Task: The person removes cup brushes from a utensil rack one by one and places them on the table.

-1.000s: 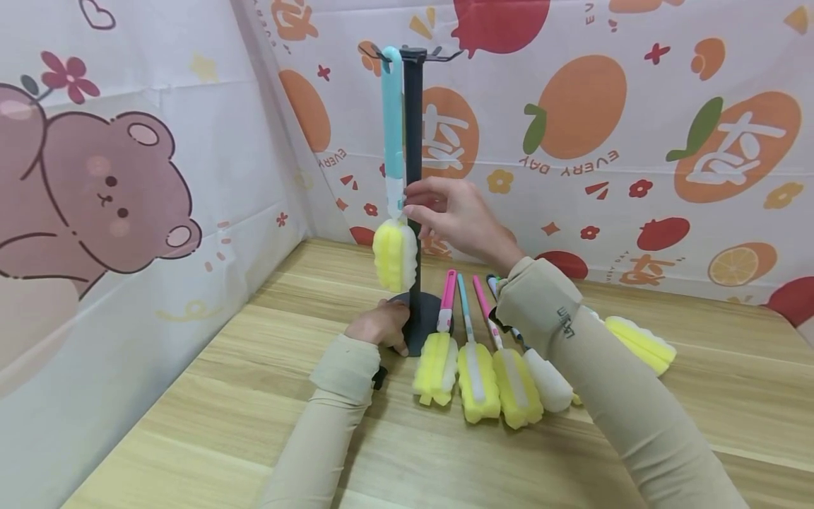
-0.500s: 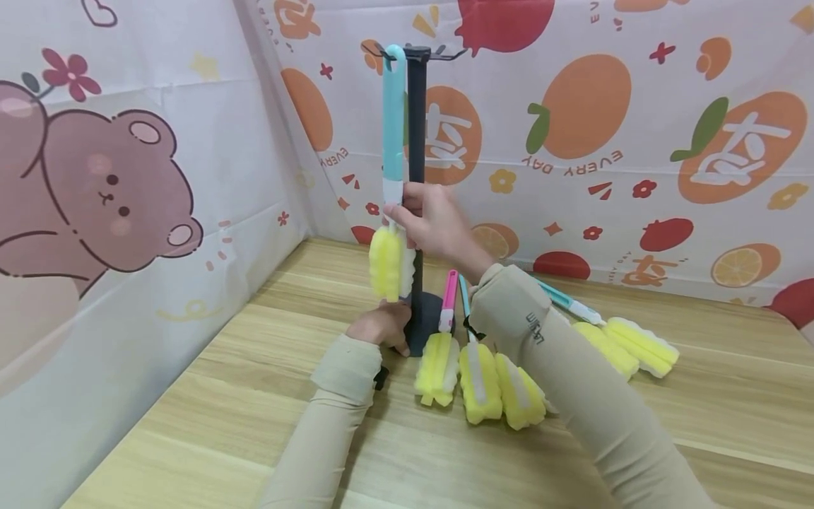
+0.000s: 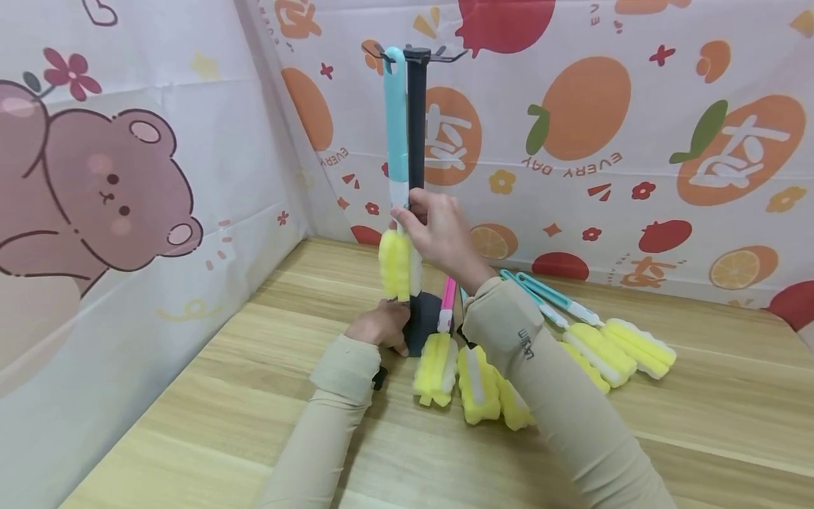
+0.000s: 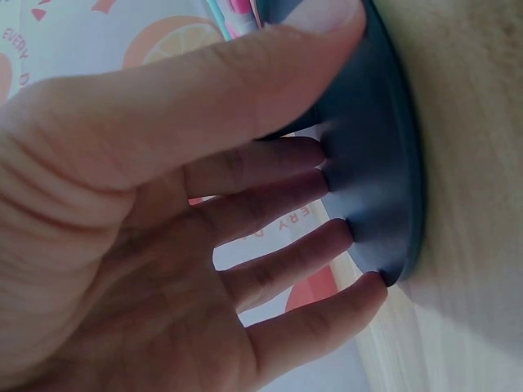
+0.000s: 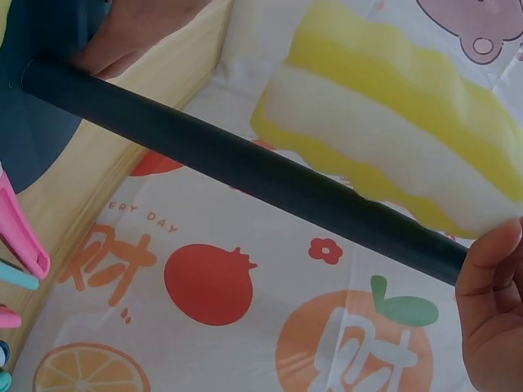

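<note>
A turquoise-handled sponge brush (image 3: pixel 396 116) hangs by its loop from a hook at the top of a black stand (image 3: pixel 416 120). Its yellow and white sponge head (image 5: pixel 384 122) points down. My right hand (image 3: pixel 440 230) pinches the brush's white neck between thumb and fingers, beside the pole. Low down, my left hand (image 3: pixel 379 326) rests on the stand's round dark base (image 4: pixel 372 163). Its fingers are spread and fairly straight, with the fingertips touching the base and the thumb lying across it.
Right of the base lies a pink-handled sponge brush (image 3: pixel 436 369), with another yellow sponge brush (image 3: pixel 478 385) beside it. Several more lie further right, among them a turquoise-handled brush (image 3: pixel 638 348), partly behind my right sleeve. Printed cloth (image 3: pixel 559 162) hangs behind the wooden table (image 3: pixel 210 417).
My right hand has closed from a loose hold at the brush's neck into a pinch. The hanging brush swung slightly left, then back right. My left hand has stayed on the base.
</note>
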The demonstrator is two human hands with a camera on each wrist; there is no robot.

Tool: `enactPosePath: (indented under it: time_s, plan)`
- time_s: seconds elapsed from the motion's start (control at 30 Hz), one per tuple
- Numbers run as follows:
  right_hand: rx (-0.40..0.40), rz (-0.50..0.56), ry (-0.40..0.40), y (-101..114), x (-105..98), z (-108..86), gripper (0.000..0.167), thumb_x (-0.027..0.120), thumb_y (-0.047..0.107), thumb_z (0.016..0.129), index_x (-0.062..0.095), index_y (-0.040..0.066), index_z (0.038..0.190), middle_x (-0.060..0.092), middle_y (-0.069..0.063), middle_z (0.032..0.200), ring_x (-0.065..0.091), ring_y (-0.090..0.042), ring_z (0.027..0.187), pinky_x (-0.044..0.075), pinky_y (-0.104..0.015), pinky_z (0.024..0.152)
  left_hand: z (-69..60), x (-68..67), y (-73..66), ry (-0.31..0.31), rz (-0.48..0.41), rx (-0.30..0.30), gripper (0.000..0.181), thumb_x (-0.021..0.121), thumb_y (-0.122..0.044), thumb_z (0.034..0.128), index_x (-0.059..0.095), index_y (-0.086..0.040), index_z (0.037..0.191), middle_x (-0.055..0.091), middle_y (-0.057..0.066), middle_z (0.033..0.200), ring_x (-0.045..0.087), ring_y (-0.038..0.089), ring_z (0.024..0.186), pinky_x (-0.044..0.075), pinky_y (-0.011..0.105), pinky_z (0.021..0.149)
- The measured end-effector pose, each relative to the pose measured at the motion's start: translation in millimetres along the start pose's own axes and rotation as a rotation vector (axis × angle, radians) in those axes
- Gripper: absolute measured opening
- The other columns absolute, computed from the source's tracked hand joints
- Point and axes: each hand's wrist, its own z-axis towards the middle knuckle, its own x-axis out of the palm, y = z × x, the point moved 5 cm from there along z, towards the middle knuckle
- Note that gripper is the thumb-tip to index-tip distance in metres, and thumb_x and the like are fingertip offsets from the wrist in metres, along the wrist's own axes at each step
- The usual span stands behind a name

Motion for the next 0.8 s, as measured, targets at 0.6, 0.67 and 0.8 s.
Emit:
enactPosePath:
  time_s: [0.6, 0.67, 0.8]
  plan:
    - [-0.001, 0.066, 0.053, 4.5, -6.2, -0.5, 0.02, 0.062, 0.007, 0.102, 0.068, -0.008, 0.113, 0.072, -0.015, 0.094, 0.069, -0.022, 0.078, 0.057, -0.03, 0.073, -2.9, -3.1, 1.8, -0.01, -0.093, 0.016, 0.068, 0.087, -0.016, 0.083, 0.054, 0.001, 0.14, 0.046, 0.02, 0.146, 0.04, 0.031, 0.136, 0.04, 0.047, 0.108]
    - [-0.011, 0.072, 0.056, 6.7, -7.6, -0.5, 0.019, 0.061, 0.006, 0.102, 0.067, -0.008, 0.113, 0.072, -0.015, 0.094, 0.069, -0.023, 0.078, 0.057, -0.031, 0.074, -2.7, -3.6, 1.4, -0.01, -0.099, 0.017, 0.067, 0.087, -0.016, 0.0826, 0.055, 0.002, 0.138, 0.046, 0.02, 0.146, 0.04, 0.031, 0.137, 0.039, 0.046, 0.109]
    - [-0.034, 0.07, 0.058, 11.8, -9.9, 0.4, 0.017, 0.062, 0.005, 0.101, 0.067, -0.008, 0.111, 0.072, -0.015, 0.093, 0.069, -0.023, 0.079, 0.057, -0.031, 0.074, -1.7, -1.8, 0.6, 0.009, -0.085, -0.013, 0.058, 0.086, -0.017, 0.084, 0.059, 0.0, 0.132, 0.051, 0.019, 0.136, 0.045, 0.029, 0.128, 0.044, 0.045, 0.103]
